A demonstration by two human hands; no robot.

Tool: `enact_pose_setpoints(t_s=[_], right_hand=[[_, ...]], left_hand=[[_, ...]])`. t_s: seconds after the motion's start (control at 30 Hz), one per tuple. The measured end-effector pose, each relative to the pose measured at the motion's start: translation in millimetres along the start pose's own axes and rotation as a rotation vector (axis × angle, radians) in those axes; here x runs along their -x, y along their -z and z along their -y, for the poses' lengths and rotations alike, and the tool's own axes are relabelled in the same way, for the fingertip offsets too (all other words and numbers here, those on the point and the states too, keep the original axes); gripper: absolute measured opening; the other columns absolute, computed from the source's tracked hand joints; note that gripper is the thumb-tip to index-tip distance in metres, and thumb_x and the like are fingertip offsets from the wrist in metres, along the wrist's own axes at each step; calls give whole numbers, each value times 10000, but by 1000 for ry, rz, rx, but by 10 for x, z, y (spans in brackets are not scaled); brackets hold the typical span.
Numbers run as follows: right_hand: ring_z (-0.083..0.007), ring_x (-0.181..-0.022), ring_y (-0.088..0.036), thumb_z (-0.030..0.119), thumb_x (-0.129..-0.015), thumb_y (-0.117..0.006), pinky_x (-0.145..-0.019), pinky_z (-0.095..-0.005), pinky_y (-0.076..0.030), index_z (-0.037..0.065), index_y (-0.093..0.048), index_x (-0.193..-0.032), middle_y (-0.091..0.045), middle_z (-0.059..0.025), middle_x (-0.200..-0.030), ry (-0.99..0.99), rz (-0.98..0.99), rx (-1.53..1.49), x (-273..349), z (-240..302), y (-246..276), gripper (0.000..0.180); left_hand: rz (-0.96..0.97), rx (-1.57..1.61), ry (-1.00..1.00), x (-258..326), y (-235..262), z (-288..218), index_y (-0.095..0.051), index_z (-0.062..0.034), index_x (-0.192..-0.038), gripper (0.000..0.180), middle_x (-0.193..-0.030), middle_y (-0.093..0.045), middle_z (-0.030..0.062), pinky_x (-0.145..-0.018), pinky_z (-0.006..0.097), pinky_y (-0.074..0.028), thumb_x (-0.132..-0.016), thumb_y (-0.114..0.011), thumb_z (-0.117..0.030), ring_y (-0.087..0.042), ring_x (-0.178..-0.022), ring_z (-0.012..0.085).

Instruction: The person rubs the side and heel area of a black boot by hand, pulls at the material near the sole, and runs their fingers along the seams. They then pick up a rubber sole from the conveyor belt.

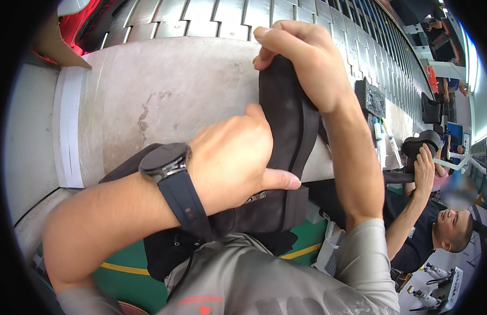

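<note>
A dark brown boot lies on its side in front of me, its toe pointing away and its sole edge facing right. My left hand is wrapped round its middle, with the thumb pressed near the heel. At the toe, my right hand is closed over the tip with curled fingers. A small metal fitting shows under the left hand. My left hand and forearm hide much of the boot's upper. Another dark piece shows behind my watch; I cannot tell whether it belongs to this boot.
A pale, stained work surface borders a metal slat conveyor. To the right are a dark block and syringe-like tubes. A co-worker's hand holds dark footwear. A cardboard piece stands at upper left.
</note>
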State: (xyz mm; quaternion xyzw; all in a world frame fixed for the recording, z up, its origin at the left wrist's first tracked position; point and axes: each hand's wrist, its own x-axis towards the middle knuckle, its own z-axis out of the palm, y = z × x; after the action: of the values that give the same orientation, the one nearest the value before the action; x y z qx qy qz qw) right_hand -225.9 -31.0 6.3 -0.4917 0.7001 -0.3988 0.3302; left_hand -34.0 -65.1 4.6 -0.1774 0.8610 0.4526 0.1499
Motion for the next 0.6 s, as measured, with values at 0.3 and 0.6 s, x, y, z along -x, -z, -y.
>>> enact_pose_setpoints(t_s=[0.3,0.6], right_hand=[[-223,-1078,-709,414,-1119,-524,-956,-348,-536,-64,-716,-1242,-752,-166,-1192,-146,-454,-172,435,-62,-47,530],[-144,-923,-711,270,-1074,-727,-845,-324,-584,-45,-757,-1219,-779,-95,-994,-314,-152,-47,2018,-175,-301,348]], left_hand=[[-271,60,-149,-27,-157,196,-619,142,-1165,773,-1005,-734,332,-899,475,-580,-1035,-671,-619,-748,-1017,469],[-238,36,-153,-56,-219,197,-671,66,-1246,594,-1032,-768,264,-893,445,-572,-1080,-658,-504,-751,-984,406]])
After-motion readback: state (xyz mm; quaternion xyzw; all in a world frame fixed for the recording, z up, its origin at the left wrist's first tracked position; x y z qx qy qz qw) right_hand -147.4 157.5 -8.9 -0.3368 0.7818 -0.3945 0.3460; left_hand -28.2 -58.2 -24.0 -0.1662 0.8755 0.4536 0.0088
